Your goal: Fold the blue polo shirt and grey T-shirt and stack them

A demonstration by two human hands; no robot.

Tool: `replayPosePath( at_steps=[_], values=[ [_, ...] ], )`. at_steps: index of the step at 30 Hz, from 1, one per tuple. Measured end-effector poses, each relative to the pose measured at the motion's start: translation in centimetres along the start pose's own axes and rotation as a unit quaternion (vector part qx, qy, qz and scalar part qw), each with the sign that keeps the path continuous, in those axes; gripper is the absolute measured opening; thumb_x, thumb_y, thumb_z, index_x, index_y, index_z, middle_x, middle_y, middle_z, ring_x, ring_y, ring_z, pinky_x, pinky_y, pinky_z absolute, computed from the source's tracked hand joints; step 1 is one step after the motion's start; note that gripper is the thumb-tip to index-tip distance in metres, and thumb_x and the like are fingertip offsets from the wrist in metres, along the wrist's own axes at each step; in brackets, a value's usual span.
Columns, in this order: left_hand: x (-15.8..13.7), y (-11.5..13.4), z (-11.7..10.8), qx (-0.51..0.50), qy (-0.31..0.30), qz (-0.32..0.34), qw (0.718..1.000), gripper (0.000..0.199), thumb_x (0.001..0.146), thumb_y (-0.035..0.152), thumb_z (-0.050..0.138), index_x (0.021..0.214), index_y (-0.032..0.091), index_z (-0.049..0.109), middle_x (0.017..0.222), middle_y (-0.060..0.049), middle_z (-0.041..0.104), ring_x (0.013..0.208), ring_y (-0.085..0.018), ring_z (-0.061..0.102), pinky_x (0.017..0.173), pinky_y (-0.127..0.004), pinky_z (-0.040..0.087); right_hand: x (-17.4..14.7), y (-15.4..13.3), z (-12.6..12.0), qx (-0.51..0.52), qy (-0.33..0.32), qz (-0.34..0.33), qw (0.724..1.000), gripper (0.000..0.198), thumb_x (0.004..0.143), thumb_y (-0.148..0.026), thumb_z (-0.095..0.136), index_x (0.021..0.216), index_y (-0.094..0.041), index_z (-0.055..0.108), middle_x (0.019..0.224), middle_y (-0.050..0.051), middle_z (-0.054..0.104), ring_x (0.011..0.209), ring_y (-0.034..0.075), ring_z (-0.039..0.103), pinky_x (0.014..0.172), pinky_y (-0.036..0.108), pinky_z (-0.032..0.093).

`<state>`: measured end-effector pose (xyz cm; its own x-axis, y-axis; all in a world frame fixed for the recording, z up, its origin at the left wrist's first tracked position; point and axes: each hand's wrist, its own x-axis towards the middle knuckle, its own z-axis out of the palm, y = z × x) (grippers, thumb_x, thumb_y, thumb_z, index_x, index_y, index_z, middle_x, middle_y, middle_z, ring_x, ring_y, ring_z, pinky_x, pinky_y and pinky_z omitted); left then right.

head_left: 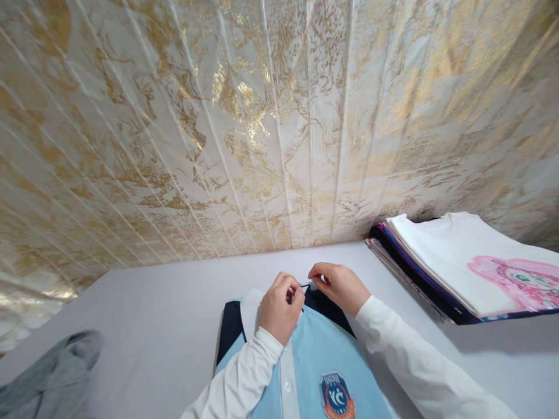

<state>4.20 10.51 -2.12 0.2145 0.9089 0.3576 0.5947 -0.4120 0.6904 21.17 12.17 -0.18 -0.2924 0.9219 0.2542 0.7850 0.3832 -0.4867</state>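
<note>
A light blue polo shirt (325,349) with dark navy shoulders lies front side up before me. It has a white button placket and a blue and orange badge (337,397) on the chest. At the neck, my left hand (282,306) is closed in a pinch on the collar's edge, near the top of the placket. My right hand (339,286) pinches the other side of the collar, a little farther right and higher. A thin dark strip shows between the two hands. The white collar (250,311) lies flat on the left, and its middle is partly hidden by my fingers.
To the right is a stack of folded clothes (430,279), topped by a white T-shirt (454,247) with a pink print. A grey garment (56,375) lies at the lower left on the pale table (161,326). Behind the table hangs a gold-patterned curtain (262,145).
</note>
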Motion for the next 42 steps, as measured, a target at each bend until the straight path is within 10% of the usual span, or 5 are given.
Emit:
replayPosePath(
  at_steps=[25, 42],
  values=[
    [0.2, -0.5, 0.2, -0.042, 0.000, -0.046, 0.998, 0.016, 0.083, 0.021, 0.047, 0.067, 0.021, 0.052, 0.078, 0.004, 0.056, 0.067, -0.011, 0.057, 0.069, -0.021, 0.041, -1.3, 0.6, -1.8, 0.170, -0.036, 0.080, 0.981, 0.016, 0.073, -0.034, 0.055, 0.067, -0.020, 0.056, 0.058, -0.005, 0.050, 0.056, 0.011, 0.041, 0.054, 0.023, 0.032],
    [0.1, -0.6, 0.3, -0.023, -0.006, -0.076, 0.997, 0.016, 0.083, 0.023, 0.046, 0.071, 0.022, 0.056, 0.072, 0.003, 0.061, 0.068, -0.014, 0.058, 0.066, -0.022, 0.040, -2.3, -0.5, 2.6, -0.013, 0.023, 0.036, 0.999, 0.009, 0.082, -0.023, 0.048, 0.082, -0.023, 0.056, 0.080, 0.002, 0.064, 0.075, 0.018, 0.060, 0.067, 0.028, 0.043]
  ],
)
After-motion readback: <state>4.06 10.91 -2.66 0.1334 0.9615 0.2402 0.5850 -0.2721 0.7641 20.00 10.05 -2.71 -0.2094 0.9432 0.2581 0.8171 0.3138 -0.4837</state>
